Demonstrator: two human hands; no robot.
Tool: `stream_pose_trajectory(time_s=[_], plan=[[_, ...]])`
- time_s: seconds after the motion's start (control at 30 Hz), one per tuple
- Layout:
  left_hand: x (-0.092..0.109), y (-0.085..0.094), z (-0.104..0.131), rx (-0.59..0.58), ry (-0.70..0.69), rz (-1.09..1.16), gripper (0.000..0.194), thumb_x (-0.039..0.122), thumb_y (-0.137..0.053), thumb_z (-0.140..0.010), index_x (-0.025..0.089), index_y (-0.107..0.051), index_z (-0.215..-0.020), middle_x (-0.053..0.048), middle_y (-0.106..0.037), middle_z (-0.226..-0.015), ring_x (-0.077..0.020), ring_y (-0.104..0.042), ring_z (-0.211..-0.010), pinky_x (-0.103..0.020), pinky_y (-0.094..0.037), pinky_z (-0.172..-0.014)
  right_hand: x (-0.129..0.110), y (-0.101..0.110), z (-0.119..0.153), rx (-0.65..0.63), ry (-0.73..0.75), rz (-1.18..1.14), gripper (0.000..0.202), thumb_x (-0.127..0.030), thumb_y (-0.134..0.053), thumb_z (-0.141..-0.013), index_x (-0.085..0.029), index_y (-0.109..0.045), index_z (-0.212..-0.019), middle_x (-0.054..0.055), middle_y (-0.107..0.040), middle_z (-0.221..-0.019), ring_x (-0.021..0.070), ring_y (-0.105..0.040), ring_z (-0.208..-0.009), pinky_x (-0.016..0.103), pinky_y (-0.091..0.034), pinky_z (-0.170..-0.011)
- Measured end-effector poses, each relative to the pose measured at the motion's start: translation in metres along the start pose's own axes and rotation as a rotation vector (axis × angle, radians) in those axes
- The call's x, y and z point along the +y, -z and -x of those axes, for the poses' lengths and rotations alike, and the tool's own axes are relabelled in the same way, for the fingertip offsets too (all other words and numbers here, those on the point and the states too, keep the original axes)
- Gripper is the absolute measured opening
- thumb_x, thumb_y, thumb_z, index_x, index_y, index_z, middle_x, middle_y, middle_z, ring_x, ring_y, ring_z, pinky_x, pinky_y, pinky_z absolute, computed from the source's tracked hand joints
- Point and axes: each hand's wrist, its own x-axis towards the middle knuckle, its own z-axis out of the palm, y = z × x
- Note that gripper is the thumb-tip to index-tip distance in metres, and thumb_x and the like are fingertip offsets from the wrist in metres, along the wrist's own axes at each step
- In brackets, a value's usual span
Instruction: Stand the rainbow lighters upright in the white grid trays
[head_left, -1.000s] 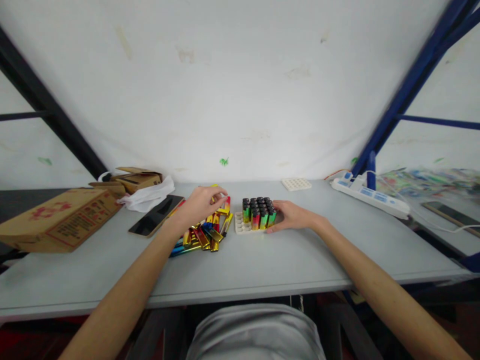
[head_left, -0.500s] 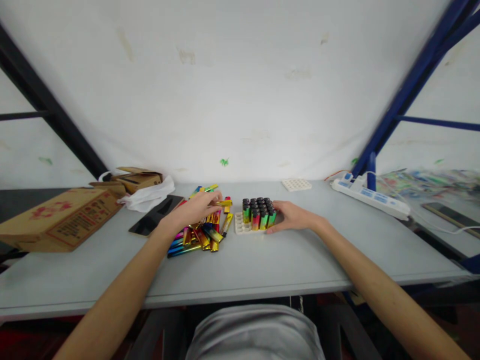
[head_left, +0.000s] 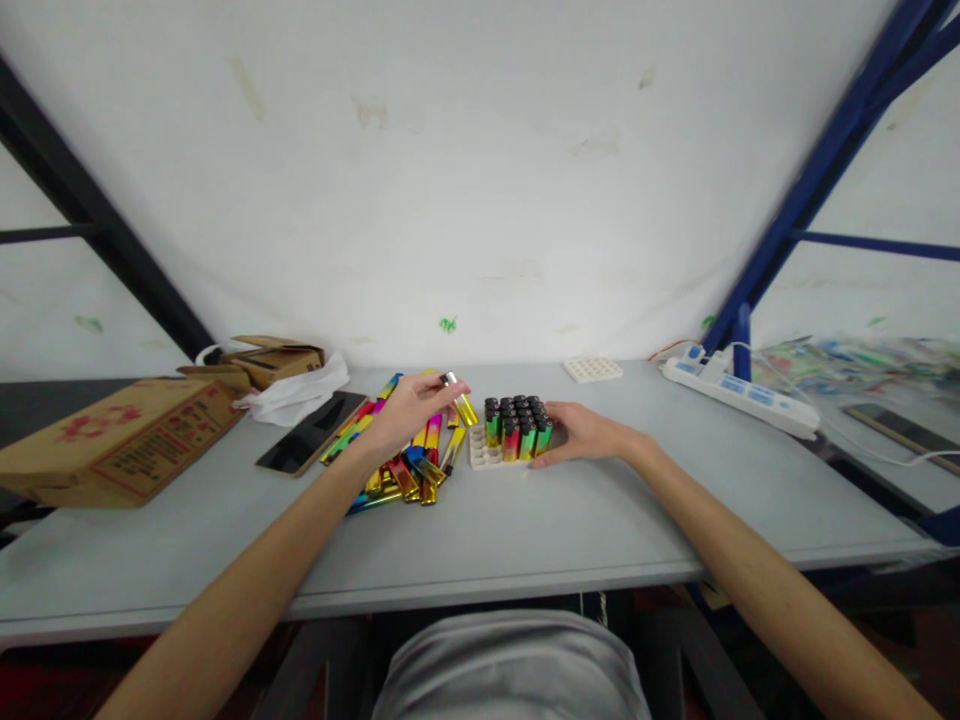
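Between its thumb and fingers my left hand (head_left: pixel 416 405) pinches a gold lighter (head_left: pixel 465 408), tilted, with its metal top up. Below that hand lies a loose pile of shiny coloured lighters (head_left: pixel 405 475). To the right, a white tray with holes (head_left: pixel 484 455) bears several upright lighters (head_left: pixel 517 430) with black ends up; holes on its left side are bare. My right hand (head_left: pixel 574 432) rests at the tray's right side, thumb and fingers spread around the corner of the upright group.
A second white holed tray (head_left: pixel 593 370) lies near the wall. At the left are a black phone (head_left: pixel 311 433), a white plastic bag (head_left: pixel 296 390) and a cardboard box (head_left: pixel 120 440). A white power strip (head_left: pixel 742 392) with a cable sits on the right.
My left hand has moved slightly right and up from the pile, and the gold lighter has turned from lying level to tilted. My right hand has stayed at the tray.
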Motion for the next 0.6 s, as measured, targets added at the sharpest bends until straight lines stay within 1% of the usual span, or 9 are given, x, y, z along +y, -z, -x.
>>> stream_pose_trajectory(time_s=[0.1, 0.17, 0.2, 0.3, 0.4, 0.5, 0.6], plan=[[0.000, -0.006, 0.002, -0.082, -0.058, -0.034, 0.043, 0.058, -0.061, -0.091, 0.015, -0.065, -0.087, -0.007, -0.070, -0.087, -0.0167, -0.064, -0.078, -0.029, -0.052, -0.073, 0.000, 0.000, 0.000, -0.010, 0.005, -0.004, 0.067, -0.059, -0.085, -0.068, -0.017, -0.069, -0.118, 0.009, -0.073, -0.111, 0.0302, -0.066, -0.098, 0.041, -0.053, -0.089], [0.000, -0.011, 0.003, -0.149, -0.064, 0.009, 0.042, 0.058, -0.056, -0.094, 0.017, -0.059, -0.086, -0.004, -0.066, -0.079, -0.0149, -0.063, -0.072, -0.027, -0.051, -0.067, 0.000, 0.000, 0.000, -0.011, 0.002, -0.006, 0.067, -0.059, -0.086, -0.068, -0.017, -0.069, -0.118, 0.009, -0.074, -0.110, 0.0299, -0.066, -0.098, 0.040, -0.053, -0.089], [-0.001, -0.013, 0.004, -0.163, -0.050, 0.051, 0.041, 0.058, -0.055, -0.095, 0.018, -0.055, -0.086, -0.001, -0.062, -0.074, -0.0133, -0.059, -0.066, -0.025, -0.049, -0.063, 0.000, 0.000, 0.000, -0.010, 0.001, -0.007, 0.068, -0.059, -0.086, -0.068, -0.017, -0.069, -0.118, 0.009, -0.074, -0.110, 0.0299, -0.066, -0.098, 0.040, -0.053, -0.089], [-0.007, -0.019, 0.003, -0.149, 0.057, 0.215, 0.042, 0.060, -0.058, -0.092, 0.020, -0.050, -0.086, 0.006, -0.044, -0.063, -0.0088, -0.042, -0.051, -0.020, -0.037, -0.049, -0.001, 0.000, 0.000, -0.003, -0.004, -0.006, 0.067, -0.059, -0.086, -0.068, -0.017, -0.069, -0.117, 0.009, -0.074, -0.109, 0.0300, -0.066, -0.097, 0.041, -0.053, -0.088], [-0.012, -0.019, -0.001, -0.164, 0.198, 0.356, 0.049, 0.065, -0.051, -0.092, 0.019, -0.049, -0.077, 0.007, -0.034, -0.059, -0.0072, -0.029, -0.047, -0.018, -0.025, -0.044, -0.002, 0.000, 0.001, -0.002, -0.009, 0.002, 0.067, -0.059, -0.086, -0.068, -0.017, -0.069, -0.117, 0.009, -0.073, -0.109, 0.0302, -0.066, -0.097, 0.041, -0.053, -0.088], [-0.010, -0.016, -0.003, -0.193, 0.283, 0.437, 0.050, 0.060, -0.044, -0.092, 0.019, -0.040, -0.063, 0.006, -0.027, -0.054, -0.0072, -0.023, -0.045, -0.018, -0.021, -0.043, -0.001, 0.000, 0.000, 0.002, -0.004, 0.006, 0.067, -0.059, -0.086, -0.067, -0.018, -0.069, -0.117, 0.009, -0.073, -0.109, 0.0307, -0.066, -0.097, 0.041, -0.052, -0.089], [-0.004, -0.014, -0.001, -0.189, 0.296, 0.484, 0.041, 0.050, -0.041, -0.091, 0.019, -0.037, -0.063, 0.006, -0.026, -0.055, -0.0076, -0.022, -0.045, -0.018, -0.020, -0.044, 0.001, -0.001, 0.000, 0.006, 0.000, -0.002, 0.067, -0.059, -0.086, -0.066, -0.018, -0.070, -0.116, 0.009, -0.074, -0.108, 0.0308, -0.066, -0.097, 0.041, -0.052, -0.089]])
